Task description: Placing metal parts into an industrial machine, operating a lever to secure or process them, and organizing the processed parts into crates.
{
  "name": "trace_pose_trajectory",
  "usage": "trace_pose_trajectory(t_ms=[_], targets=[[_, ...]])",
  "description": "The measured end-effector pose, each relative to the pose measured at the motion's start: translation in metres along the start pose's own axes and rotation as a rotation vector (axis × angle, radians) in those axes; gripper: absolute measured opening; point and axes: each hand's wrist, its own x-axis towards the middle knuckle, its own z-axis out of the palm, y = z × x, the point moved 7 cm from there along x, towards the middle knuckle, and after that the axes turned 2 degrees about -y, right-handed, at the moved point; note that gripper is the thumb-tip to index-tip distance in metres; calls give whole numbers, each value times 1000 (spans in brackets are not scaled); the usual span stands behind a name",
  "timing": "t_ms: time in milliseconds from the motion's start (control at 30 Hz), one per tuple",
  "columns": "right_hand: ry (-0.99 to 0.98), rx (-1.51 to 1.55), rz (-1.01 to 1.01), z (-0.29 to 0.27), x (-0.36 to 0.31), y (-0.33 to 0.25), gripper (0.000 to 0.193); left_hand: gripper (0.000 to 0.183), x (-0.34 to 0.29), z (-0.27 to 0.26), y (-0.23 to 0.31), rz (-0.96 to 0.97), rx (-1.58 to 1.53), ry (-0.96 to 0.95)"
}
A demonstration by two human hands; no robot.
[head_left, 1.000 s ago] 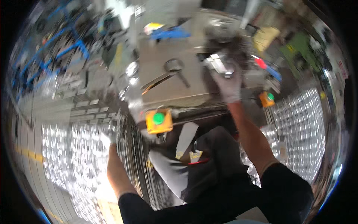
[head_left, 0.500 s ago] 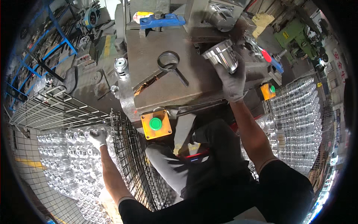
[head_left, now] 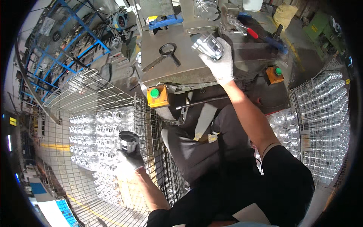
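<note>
My right hand, in a pale work glove, grips a shiny silver cylindrical metal part over the steel worktable. The part is tilted, its wider end up and to the left. My gloved left hand is closed round a second metal part, its dark open mouth upward. That hand is above the left wire basket, where rows of similar silver parts are stacked. A dark metal ring with a handle lies on the table, left of my right hand.
Two yellow boxes with green buttons, a left one and a right one, flank the table front. At the back are a round metal chuck, a blue clamp bar and a red-handled clamp. Another basket of parts stands right.
My left hand has lifted a metal part from the stack in the left basket. My right hand has shifted left with its part, away from the red-handled clamp. The view has turned.
</note>
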Motion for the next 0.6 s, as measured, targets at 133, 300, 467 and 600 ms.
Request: trace_pose_trajectory(t_ms=[133, 300, 467, 600], targets=[[-14, -67, 1, -27, -27, -13, 80, 66, -44, 28, -16, -143, -79, -44], [68, -91, 58, -84, -53, -32, 79, 59, -71, 83, -64, -399, -156, -268], [165, 42, 25, -134, -72, -35, 73, 62, -96, 148, -108, -530, -63, -441], [224, 91, 70, -160, -84, -27, 70, 63, -142, 217, -117, -499, 122, -763]])
